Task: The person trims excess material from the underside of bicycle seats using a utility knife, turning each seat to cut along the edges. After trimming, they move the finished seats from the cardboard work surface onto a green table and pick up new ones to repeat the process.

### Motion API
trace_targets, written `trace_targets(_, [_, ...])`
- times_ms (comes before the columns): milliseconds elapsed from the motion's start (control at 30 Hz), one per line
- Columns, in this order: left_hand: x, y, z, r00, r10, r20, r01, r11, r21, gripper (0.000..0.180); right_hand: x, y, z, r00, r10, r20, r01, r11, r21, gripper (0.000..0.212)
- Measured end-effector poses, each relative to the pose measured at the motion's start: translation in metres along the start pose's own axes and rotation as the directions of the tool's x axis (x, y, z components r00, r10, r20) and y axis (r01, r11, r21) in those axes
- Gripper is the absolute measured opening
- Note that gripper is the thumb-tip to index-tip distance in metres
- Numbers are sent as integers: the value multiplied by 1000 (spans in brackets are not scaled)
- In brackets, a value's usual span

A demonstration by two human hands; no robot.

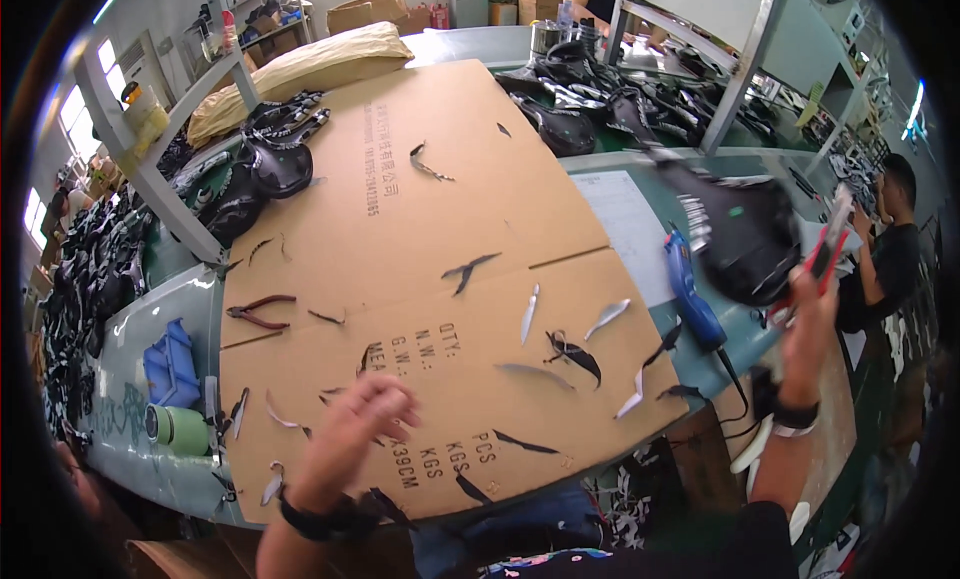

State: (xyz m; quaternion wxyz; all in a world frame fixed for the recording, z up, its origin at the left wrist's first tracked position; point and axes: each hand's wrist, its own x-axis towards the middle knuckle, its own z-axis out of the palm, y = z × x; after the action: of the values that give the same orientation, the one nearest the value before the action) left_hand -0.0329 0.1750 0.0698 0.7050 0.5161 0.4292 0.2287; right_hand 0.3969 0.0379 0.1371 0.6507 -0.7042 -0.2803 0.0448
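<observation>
I'm clamping my right grip (812, 307) on red-handled pliers (828, 251) at the right, by the black cover's (745, 241) edge; my left grip (366, 415) is hovering over near cardboard (600, 419), whether fully closing I cannot tell.

Place: a workshop
Middle: a shiny green bench (180, 291) with flat brown cardboard (480, 204) and thin black scraps (526, 443)
Tools: red-handled metal pliers (242, 311) and a blue power tool (690, 294)
Piles: lots of curved, shiny black parts (565, 129)
People: a worker in a black top (892, 249)

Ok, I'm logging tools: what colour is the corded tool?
The corded tool is blue, seen best in the head view.
</observation>
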Motion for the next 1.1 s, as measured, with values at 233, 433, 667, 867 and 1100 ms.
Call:
trace_targets(233, [-33,-74,83,958,85,-275,-204,875,-439,48,-193,36,76,625,384,680,-565,823,55,44])
trace_targets(433, [-52,-108,42,854,121,-506,-229,961,-157,53,-212,61,88,255,323,911,-388,897,-209,46])
trace_targets(667, [-37,-51,22,803,568,-181,-119,450,885,75,-163,60,94,268,-242,933,512,856,76,50])
trace_targets(867, [1,-61,23,914,375,152,-293,354,888,72,-147,48,122,18,-385,923,672,688,274,62])
trace_targets(1100, [3,-68,15,865,481,142,-357,392,848,66,-143,55,121,-119,-342,932,788,539,298,58])
